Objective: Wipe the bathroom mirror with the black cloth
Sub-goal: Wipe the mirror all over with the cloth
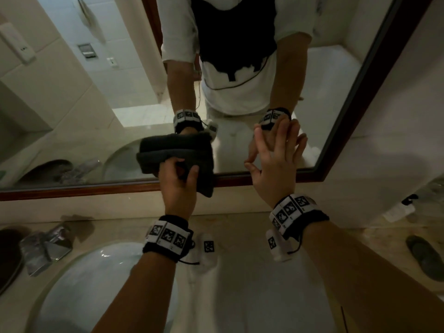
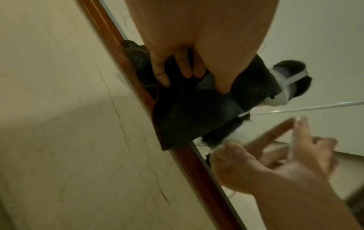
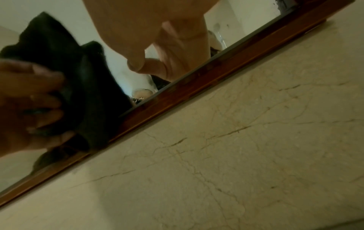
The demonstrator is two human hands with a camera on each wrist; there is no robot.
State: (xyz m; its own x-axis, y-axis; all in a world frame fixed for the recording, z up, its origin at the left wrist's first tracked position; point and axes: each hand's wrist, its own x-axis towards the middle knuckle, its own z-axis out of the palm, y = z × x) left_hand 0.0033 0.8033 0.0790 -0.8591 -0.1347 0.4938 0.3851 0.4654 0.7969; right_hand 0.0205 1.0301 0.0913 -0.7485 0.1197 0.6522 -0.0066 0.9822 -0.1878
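The bathroom mirror [image 1: 108,80] has a dark wooden frame [image 1: 96,188]. My left hand [image 1: 177,179] grips a folded black cloth [image 1: 201,169] and holds it against the glass at the bottom edge, where it overlaps the frame. The left wrist view shows the fingers [image 2: 163,73] curled into the cloth [image 2: 187,116]. My right hand [image 1: 274,159] is open to the right of the cloth, its straight fingertips on the glass near the lower right corner. In the right wrist view the cloth [image 3: 88,93] sits at the left, beside the frame [image 3: 197,85].
A white sink basin [image 1: 84,284] lies below my left arm in a marble counter [image 1: 240,296]. Foil-wrapped packets [image 1: 45,248] and a dark dish [image 1: 7,255] sit at the left. A dark object [image 1: 425,258] rests on the counter at the right.
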